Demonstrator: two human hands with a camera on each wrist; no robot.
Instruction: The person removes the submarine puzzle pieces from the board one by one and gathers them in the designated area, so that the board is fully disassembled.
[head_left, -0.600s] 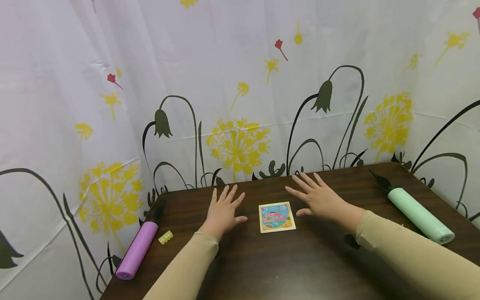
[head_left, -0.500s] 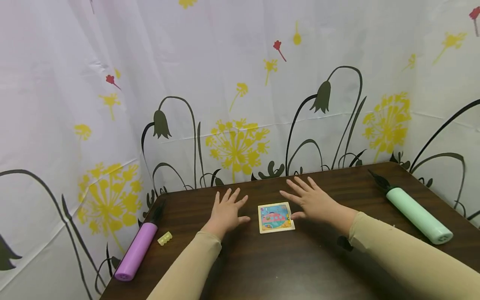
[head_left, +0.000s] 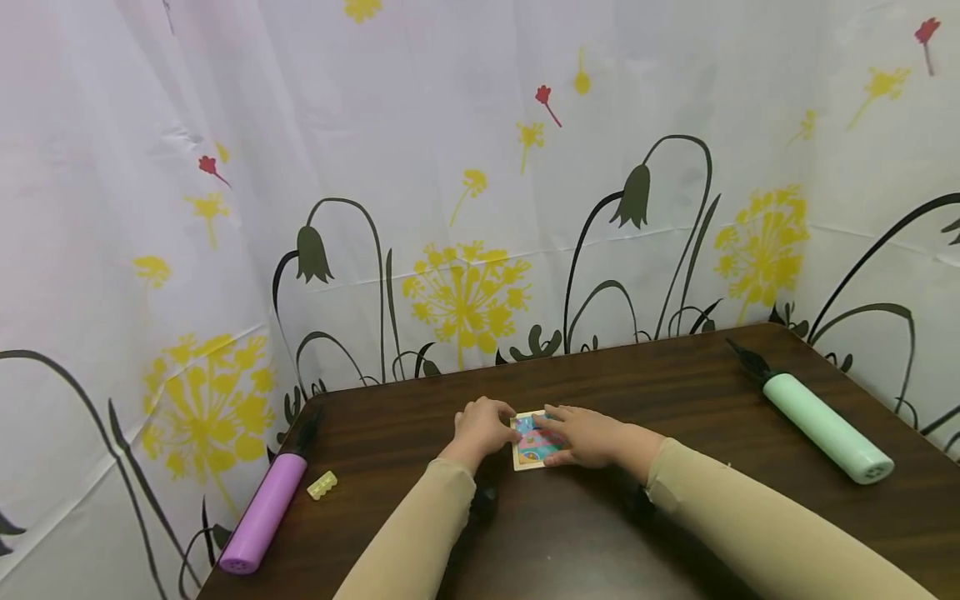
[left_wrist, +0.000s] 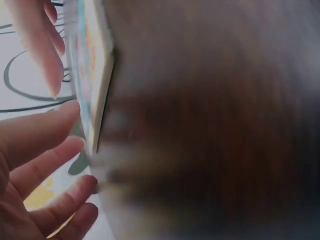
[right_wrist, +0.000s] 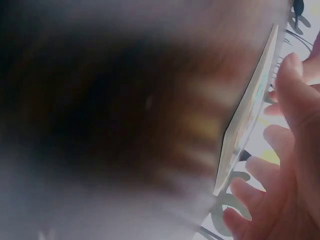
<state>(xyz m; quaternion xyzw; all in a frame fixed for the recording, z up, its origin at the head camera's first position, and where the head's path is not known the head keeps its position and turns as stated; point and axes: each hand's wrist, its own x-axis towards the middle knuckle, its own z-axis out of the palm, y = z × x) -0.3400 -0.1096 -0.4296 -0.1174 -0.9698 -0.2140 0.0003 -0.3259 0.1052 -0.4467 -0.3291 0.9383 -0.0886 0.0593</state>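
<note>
A small square picture board point(head_left: 527, 458) with a pale rim and a blue and pink picture lies flat on the dark wooden table point(head_left: 547, 533). At its left edge is my left hand point(head_left: 480, 427), fingers bent and fingertips right by the rim. My right hand point(head_left: 592, 435) reaches over the right part of the board and hides it, fingers spread. In the left wrist view the thumb and fingers point(left_wrist: 70, 195) stand parted around the board's corner. The right wrist view has the fingers point(right_wrist: 265, 172) loosely bent beside the board's edge point(right_wrist: 227, 142).
A purple hand pump point(head_left: 266, 512) lies at the table's left edge, with a small pale yellow block point(head_left: 322, 485) beside it. A mint green pump point(head_left: 828, 427) lies at the right. Behind the table hangs a white flowered curtain point(head_left: 450, 108).
Both hands have come inward and down to the picture board, the left moving right and the right moving left. Their widely spread fingers have drawn closer together. The view has shifted slightly.
</note>
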